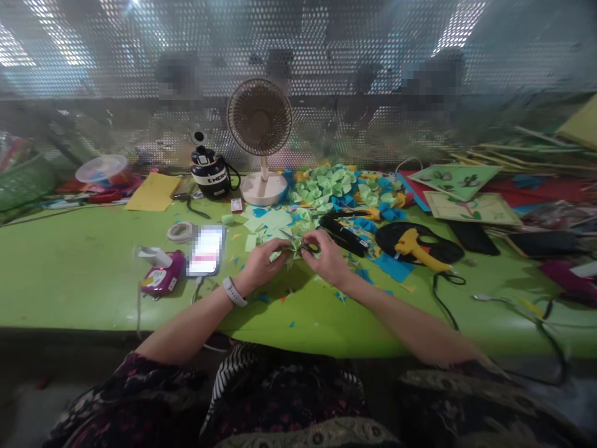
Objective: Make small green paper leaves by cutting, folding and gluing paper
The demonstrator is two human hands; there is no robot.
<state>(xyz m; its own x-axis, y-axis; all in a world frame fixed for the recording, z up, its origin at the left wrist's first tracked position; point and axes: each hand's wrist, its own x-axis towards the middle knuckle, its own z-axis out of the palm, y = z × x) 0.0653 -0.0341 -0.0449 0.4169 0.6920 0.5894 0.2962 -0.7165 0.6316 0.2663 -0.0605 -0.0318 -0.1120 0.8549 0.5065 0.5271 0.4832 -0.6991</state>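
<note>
My right hand is closed around the dark handles of a small pair of scissors, whose blades point left toward my other hand. My left hand, with a white band on the wrist, pinches a small piece of light green paper close to the blades. Fingers partly cover the paper, so its shape is unclear. Just beyond my hands lie flat light green paper pieces and a heap of folded green paper flowers. A black stapler rests right of my right hand.
A white fan and a dark bottle stand at the back. To the left are a phone, a tape roll and a purple tape dispenser. A yellow glue gun with a cord lies right.
</note>
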